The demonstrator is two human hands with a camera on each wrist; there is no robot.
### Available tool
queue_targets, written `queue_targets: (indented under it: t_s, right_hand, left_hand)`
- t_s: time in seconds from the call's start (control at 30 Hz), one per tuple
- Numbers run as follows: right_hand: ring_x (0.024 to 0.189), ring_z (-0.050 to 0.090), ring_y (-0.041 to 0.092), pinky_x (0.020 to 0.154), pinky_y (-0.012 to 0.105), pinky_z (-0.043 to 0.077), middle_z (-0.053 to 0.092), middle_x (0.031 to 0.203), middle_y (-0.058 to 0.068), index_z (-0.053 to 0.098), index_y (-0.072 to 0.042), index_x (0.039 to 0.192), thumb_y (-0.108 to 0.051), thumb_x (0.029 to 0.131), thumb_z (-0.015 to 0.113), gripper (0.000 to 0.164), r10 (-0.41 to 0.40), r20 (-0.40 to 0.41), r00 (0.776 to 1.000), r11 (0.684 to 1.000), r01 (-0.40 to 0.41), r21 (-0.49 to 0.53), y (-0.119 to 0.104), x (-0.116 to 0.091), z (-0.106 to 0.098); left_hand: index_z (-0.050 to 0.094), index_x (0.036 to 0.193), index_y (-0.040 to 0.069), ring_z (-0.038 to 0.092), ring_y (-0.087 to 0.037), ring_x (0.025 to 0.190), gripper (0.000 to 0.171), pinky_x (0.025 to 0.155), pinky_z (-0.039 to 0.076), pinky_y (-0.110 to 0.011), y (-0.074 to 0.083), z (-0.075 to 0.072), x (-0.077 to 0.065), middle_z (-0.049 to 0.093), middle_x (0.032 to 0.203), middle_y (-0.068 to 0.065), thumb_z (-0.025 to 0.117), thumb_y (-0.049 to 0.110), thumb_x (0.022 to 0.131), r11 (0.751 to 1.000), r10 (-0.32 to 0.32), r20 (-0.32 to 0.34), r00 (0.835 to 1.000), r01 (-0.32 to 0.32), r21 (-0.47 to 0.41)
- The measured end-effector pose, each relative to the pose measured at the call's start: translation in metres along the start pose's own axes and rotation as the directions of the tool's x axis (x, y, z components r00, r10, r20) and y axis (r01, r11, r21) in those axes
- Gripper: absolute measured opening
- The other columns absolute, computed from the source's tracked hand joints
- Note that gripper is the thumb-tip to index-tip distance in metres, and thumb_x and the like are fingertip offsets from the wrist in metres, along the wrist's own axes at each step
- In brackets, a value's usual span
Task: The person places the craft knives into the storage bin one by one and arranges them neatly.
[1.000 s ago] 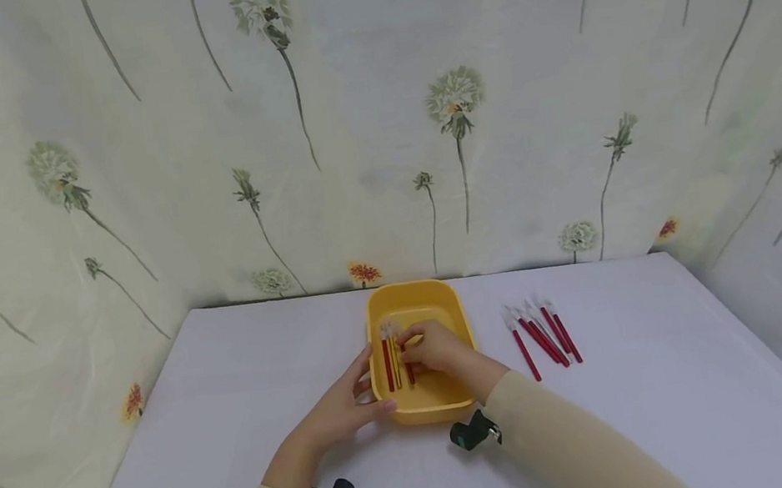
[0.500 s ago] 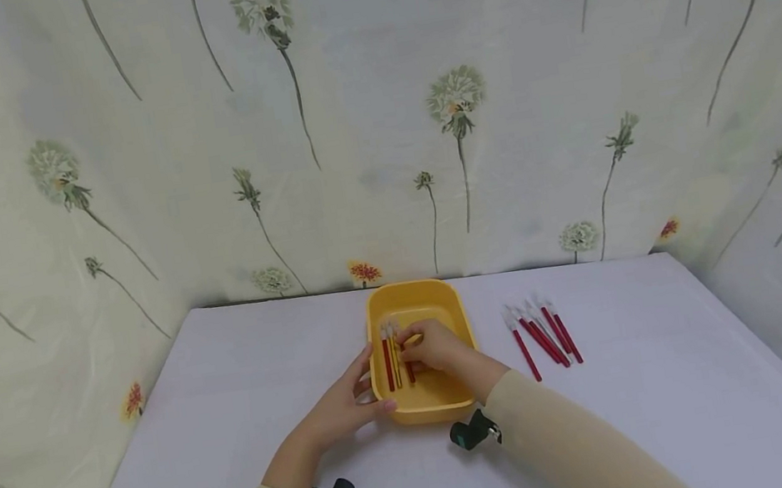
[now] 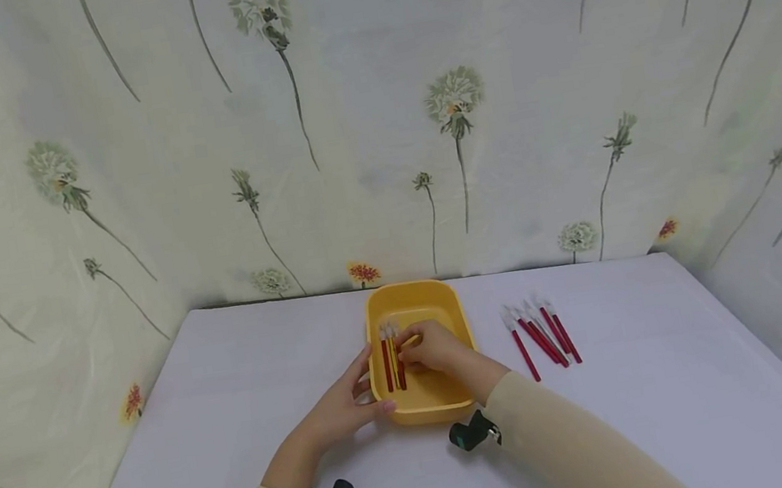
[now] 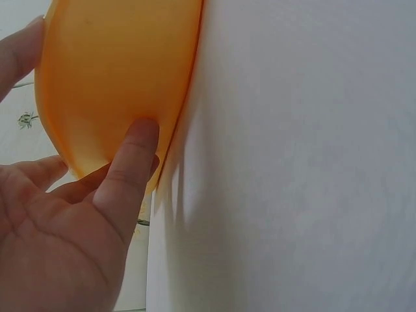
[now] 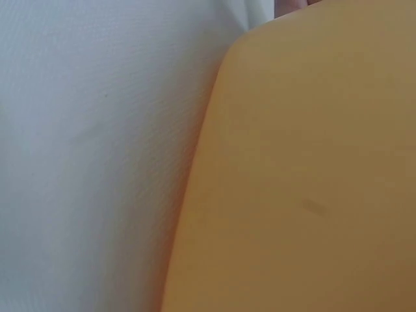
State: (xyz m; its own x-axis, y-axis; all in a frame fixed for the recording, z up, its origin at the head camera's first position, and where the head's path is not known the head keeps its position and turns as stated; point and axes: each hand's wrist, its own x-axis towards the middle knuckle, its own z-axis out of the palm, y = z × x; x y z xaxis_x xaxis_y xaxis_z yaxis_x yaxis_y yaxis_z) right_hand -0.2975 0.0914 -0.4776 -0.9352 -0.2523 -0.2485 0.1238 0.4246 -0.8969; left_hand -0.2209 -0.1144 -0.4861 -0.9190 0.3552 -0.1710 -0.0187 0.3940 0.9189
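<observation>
A yellow plastic tray (image 3: pixel 447 413) stands at the far middle of the table. My left hand (image 3: pixel 340 408) holds its left side, thumb at the rim and fingers against the outer wall (image 4: pixel 123 71) in the left wrist view. My right hand (image 3: pixel 437 348) reaches inside and pinches a red-handled paintbrush (image 3: pixel 402 375), partly hidden by the fingers. Close beside it lie a yellow-handled paintbrush (image 3: pixel 394 366) and another red-handled paintbrush (image 3: pixel 387 367), all roughly parallel with pale tips away from me. The right wrist view shows only the tray's outer wall (image 5: pixel 299 162) and a sliver of hand.
Several red-handled paintbrushes (image 3: pixel 544 335) lie loosely fanned on the white table (image 3: pixel 641 392), right of the tray. A dandelion-patterned cloth (image 3: pixel 374 128) hangs behind the table's far edge.
The paintbrush in my right hand has shifted slightly left, up against the yellow-handled one. The left hand and the tray stay in place.
</observation>
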Motion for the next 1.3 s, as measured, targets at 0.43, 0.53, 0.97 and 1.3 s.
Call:
queue_targets:
  t_s: [0.43, 0.53, 0.97, 1.3]
  right_hand:
    - [0.079, 0.066, 0.021, 0.074, 0.028, 0.059, 0.067, 0.097, 0.01, 0.072, -0.004, 0.112, -0.009, 0.094, 0.07, 0.019, -0.054, -0.055, 0.997, 0.996, 0.05, -0.071, -0.003, -0.004, -0.006]
    - [0.079, 0.065, 0.02, 0.075, 0.029, 0.059, 0.067, 0.097, 0.011, 0.073, -0.005, 0.111, -0.008, 0.093, 0.07, 0.018, -0.066, -0.064, 0.996, 0.996, 0.062, -0.065, -0.005, -0.007, -0.009]
    - [0.095, 0.067, 0.026, 0.086, 0.036, 0.058, 0.069, 0.106, 0.006, 0.071, -0.008, 0.117, -0.015, 0.094, 0.071, 0.024, -0.111, -0.092, 0.99, 0.989, 0.101, -0.104, -0.026, -0.037, -0.039]
    - [0.104, 0.065, 0.035, 0.086, 0.035, 0.058, 0.069, 0.109, 0.008, 0.071, -0.01, 0.118, -0.014, 0.094, 0.071, 0.024, -0.146, -0.103, 0.984, 0.983, 0.133, -0.125, -0.028, -0.056, -0.068]
  left_hand:
    - [0.013, 0.162, 0.027, 0.04, -0.033, 0.142, 0.104, 0.106, 0.045, -0.051, 0.0, 0.001, -0.002, 0.026, 0.164, -0.008, 0.08, 0.039, 0.084, 1.0, 0.006, 0.004, 1.0, -0.006, -0.01]
    - [0.013, 0.162, 0.027, 0.04, -0.033, 0.142, 0.103, 0.106, 0.044, -0.051, 0.0, 0.001, -0.003, 0.026, 0.164, -0.008, 0.08, 0.039, 0.085, 1.0, 0.007, 0.003, 1.0, -0.007, -0.01]
    - [0.014, 0.162, 0.03, 0.04, -0.031, 0.142, 0.103, 0.108, 0.042, -0.052, 0.002, 0.001, -0.003, 0.026, 0.164, -0.006, 0.08, 0.04, 0.084, 1.0, -0.006, -0.003, 1.0, 0.006, -0.003]
    - [0.015, 0.162, 0.031, 0.041, -0.031, 0.142, 0.104, 0.107, 0.044, -0.05, 0.003, 0.001, -0.003, 0.028, 0.163, -0.007, 0.082, 0.039, 0.083, 1.0, -0.012, -0.021, 1.0, 0.012, 0.002]
